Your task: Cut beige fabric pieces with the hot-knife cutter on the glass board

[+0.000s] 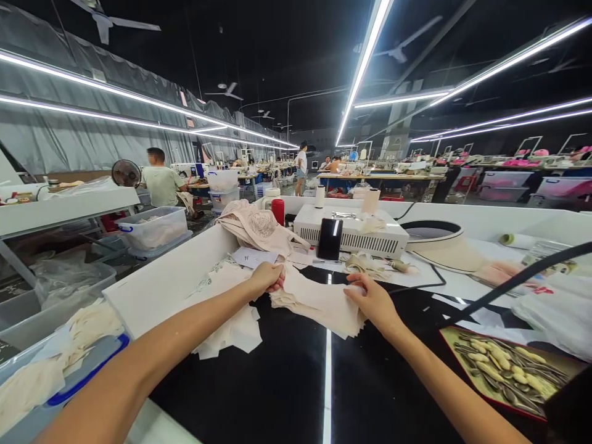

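Observation:
A stack of pale beige fabric pieces (319,299) lies fanned over the glossy black tabletop (287,382). At its left end my left hand (268,277) is closed, its fingers curled around the edge of the cloth. My right hand (372,299) rests at the stack's right end, thumb and fingers bent around its edge; the fingertips are partly hidden. More cut fabric pieces (234,333) are spread under and left of my left forearm. Just beyond sit a paper slip (253,257) with handwriting and a heap of beige lace garments (259,225).
A white vented box (356,228) stands at the back, a dark phone (330,239) leaning against it. Right are a sun visor (444,246), a black curved bar (522,280) and a tray of seeds and peanuts (504,370). Plastic bins (155,231) stand left, near a seated person (161,182).

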`<state>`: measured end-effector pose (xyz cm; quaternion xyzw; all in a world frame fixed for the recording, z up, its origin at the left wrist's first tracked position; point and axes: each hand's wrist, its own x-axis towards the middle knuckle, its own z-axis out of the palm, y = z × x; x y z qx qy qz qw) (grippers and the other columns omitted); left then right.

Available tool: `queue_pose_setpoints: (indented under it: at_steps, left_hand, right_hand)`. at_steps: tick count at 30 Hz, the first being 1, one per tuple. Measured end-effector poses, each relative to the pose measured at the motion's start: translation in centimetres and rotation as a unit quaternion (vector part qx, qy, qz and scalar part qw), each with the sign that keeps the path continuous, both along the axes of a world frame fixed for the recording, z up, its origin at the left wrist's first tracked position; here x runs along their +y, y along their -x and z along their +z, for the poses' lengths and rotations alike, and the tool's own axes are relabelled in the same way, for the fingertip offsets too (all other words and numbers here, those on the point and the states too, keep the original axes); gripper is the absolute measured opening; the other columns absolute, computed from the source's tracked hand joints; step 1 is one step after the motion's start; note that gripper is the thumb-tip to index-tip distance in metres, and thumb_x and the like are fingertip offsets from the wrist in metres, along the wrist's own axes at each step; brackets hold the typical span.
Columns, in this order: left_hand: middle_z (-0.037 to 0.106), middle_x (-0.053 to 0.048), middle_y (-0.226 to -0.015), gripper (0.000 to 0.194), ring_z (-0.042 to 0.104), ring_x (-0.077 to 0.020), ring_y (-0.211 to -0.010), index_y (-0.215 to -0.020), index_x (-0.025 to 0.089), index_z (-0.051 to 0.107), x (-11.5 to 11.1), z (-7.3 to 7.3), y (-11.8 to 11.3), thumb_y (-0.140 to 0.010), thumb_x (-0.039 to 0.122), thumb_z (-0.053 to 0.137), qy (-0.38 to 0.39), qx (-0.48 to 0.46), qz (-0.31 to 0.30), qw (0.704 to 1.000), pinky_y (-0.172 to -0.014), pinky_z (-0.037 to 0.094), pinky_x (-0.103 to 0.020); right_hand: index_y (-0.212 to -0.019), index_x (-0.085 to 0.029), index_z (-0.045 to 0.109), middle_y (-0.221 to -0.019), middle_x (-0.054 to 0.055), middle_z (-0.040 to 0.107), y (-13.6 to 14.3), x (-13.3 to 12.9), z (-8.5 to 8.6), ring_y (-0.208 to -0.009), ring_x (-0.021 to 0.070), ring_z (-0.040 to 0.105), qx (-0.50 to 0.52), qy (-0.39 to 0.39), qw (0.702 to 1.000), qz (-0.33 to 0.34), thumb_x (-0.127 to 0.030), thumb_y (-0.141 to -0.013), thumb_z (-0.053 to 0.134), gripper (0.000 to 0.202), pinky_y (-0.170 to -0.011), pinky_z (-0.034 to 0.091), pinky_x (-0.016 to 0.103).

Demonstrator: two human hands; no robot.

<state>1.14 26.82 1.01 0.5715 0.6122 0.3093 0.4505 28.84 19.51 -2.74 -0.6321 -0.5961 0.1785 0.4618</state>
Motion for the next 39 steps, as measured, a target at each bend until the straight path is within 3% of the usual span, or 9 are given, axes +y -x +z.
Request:
queue_pose_setpoints:
  at_steps: [3,6,11,16,21,25,30,35,39]
  left_hand:
    - [0.067,-0.010,-0.127,0.037,0.069,-0.0239,-0.107,-0.131,0.016,0.064,-0.6,0.3,0.5,-0.104,0.041,0.068,-0.015,0.062,-0.020,0.998,-0.092,0.062,-0.044]
    - [0.069,-0.008,-0.116,0.033,0.069,-0.0221,-0.101,-0.119,0.015,0.067,-1.7,1.5,1.0,-0.106,0.045,0.063,-0.114,0.103,-0.056,0.987,-0.091,0.060,-0.042]
    - [0.073,-0.002,-0.092,0.021,0.066,-0.0222,-0.097,-0.087,0.022,0.073,-3.2,3.4,0.9,-0.097,0.039,0.069,-0.260,0.143,-0.215,0.930,-0.095,0.049,-0.032]
    - [0.078,-0.006,-0.106,0.005,0.067,-0.0275,-0.110,-0.084,0.022,0.077,-3.0,3.1,0.7,-0.085,0.026,0.074,-0.287,0.190,-0.320,0.883,-0.106,0.045,-0.034]
    - [0.065,-0.012,-0.147,0.041,0.052,-0.0343,-0.142,-0.128,0.020,0.072,-2.2,1.3,1.8,-0.091,0.038,0.070,-0.272,0.243,-0.281,0.888,-0.123,0.033,-0.042]
    - [0.058,-0.018,-0.153,0.070,0.051,-0.0402,-0.143,-0.146,0.017,0.058,-1.6,0.4,3.0,-0.092,0.061,0.067,-0.228,0.275,-0.221,0.908,-0.118,0.038,-0.047]
    - [0.059,-0.016,-0.150,0.051,0.056,-0.0318,-0.139,-0.141,0.018,0.061,-1.5,2.2,6.2,-0.105,0.055,0.057,-0.218,0.297,-0.153,0.917,-0.118,0.043,-0.050]
    - [0.068,-0.010,-0.129,0.034,0.067,-0.0265,-0.116,-0.125,0.016,0.068,-2.9,4.7,11.4,-0.105,0.044,0.066,-0.179,0.364,-0.101,0.908,-0.104,0.057,-0.050]
    - [0.068,-0.010,-0.126,0.034,0.069,-0.0249,-0.110,-0.126,0.015,0.066,-4.6,4.1,14.3,-0.103,0.041,0.069,-0.135,0.401,-0.078,0.903,-0.096,0.060,-0.046]
  right_hand:
    - [-0.103,-0.023,0.073,-0.112,0.011,0.075,0.3,-0.7,-0.5,-0.112,0.0329,0.066,-0.076,-0.035,0.997,0.006,-0.032,-0.077,0.060,0.031,-0.102,0.048,0.048]
    - [-0.106,-0.023,0.074,-0.123,0.012,0.074,1.1,-1.4,-0.6,-0.123,0.0364,0.061,-0.137,-0.055,0.989,0.023,-0.030,-0.084,0.057,0.029,-0.110,0.042,0.054]
    - [-0.105,-0.026,0.076,-0.119,0.009,0.075,2.9,-2.1,-0.1,-0.113,0.0317,0.064,-0.207,-0.065,0.972,0.086,-0.027,-0.092,0.055,0.025,-0.103,0.048,0.048]
    - [-0.106,-0.024,0.077,-0.114,0.009,0.076,3.6,-2.2,-0.8,-0.104,0.0291,0.068,-0.237,-0.047,0.964,0.113,-0.029,-0.093,0.055,0.026,-0.096,0.052,0.044]
    - [-0.113,-0.022,0.075,-0.118,0.011,0.075,3.5,-2.3,-1.3,-0.110,0.0316,0.069,-0.240,-0.033,0.963,0.118,-0.035,-0.097,0.050,0.032,-0.100,0.052,0.046]
    - [-0.115,-0.022,0.075,-0.121,0.012,0.074,3.5,-2.5,-1.4,-0.111,0.0338,0.068,-0.236,-0.024,0.964,0.120,-0.037,-0.097,0.050,0.034,-0.099,0.053,0.049]
    - [-0.118,-0.023,0.072,-0.126,0.013,0.072,3.8,-3.2,-1.6,-0.117,0.0343,0.067,-0.213,-0.040,0.968,0.123,-0.036,-0.095,0.050,0.035,-0.104,0.052,0.051]
    - [-0.119,-0.026,0.070,-0.129,0.012,0.071,4.7,-5.0,-1.5,-0.122,0.0326,0.067,-0.184,-0.063,0.971,0.137,-0.038,-0.098,0.048,0.032,-0.108,0.052,0.051]
    - [-0.116,-0.028,0.070,-0.129,0.010,0.071,6.3,-6.7,-1.3,-0.121,0.0306,0.068,-0.174,-0.068,0.969,0.163,-0.037,-0.099,0.049,0.028,-0.107,0.054,0.050]
